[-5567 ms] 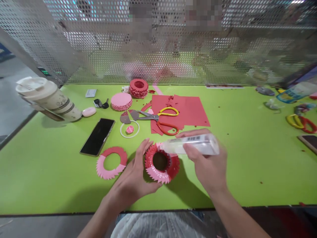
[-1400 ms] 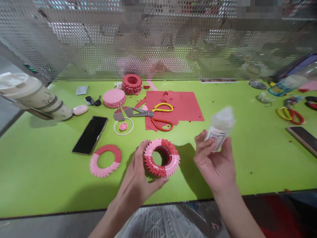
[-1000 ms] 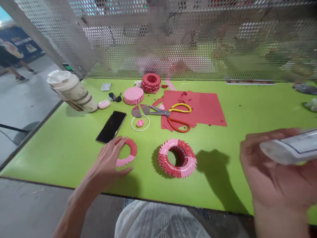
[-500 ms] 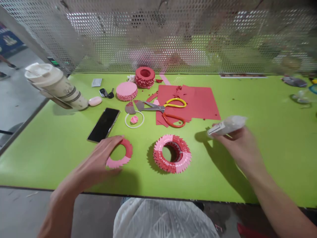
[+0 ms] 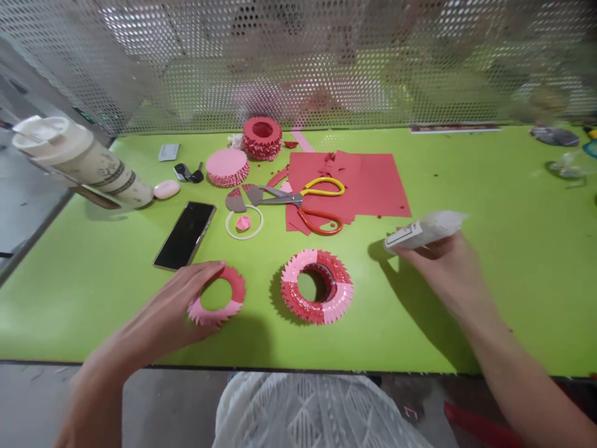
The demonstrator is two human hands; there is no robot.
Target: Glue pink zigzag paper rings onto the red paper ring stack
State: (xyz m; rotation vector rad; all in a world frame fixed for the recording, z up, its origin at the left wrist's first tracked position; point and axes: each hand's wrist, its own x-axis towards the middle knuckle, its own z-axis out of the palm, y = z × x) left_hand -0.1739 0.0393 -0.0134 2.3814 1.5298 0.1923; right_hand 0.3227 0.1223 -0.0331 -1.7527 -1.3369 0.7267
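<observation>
My left hand [image 5: 180, 305] lies on a flat red and pink paper ring [image 5: 227, 298] with a toothed edge, fingers curled over its left side. A thicker red and pink toothed ring [image 5: 317, 295] stands on the green table [image 5: 489, 267] between my hands, untouched. My right hand [image 5: 443, 264] is closed around a translucent glue bottle [image 5: 424, 229], which lies nearly level with its tip pointing left, just above the table.
Behind the rings lie red paper sheets [image 5: 368, 186] with yellow and red scissors [image 5: 303, 202], a white ring [image 5: 244, 223], a pink disc stack [image 5: 227, 167] and a red ring stack [image 5: 262, 137]. A black phone [image 5: 185, 234], a cup [image 5: 79, 163], keys [image 5: 186, 172]. A perforated metal screen [image 5: 298, 68] at the back.
My left hand left the thick ring and went to the flat ring on the left. My right hand lowered the glue bottle toward the table on the right.
</observation>
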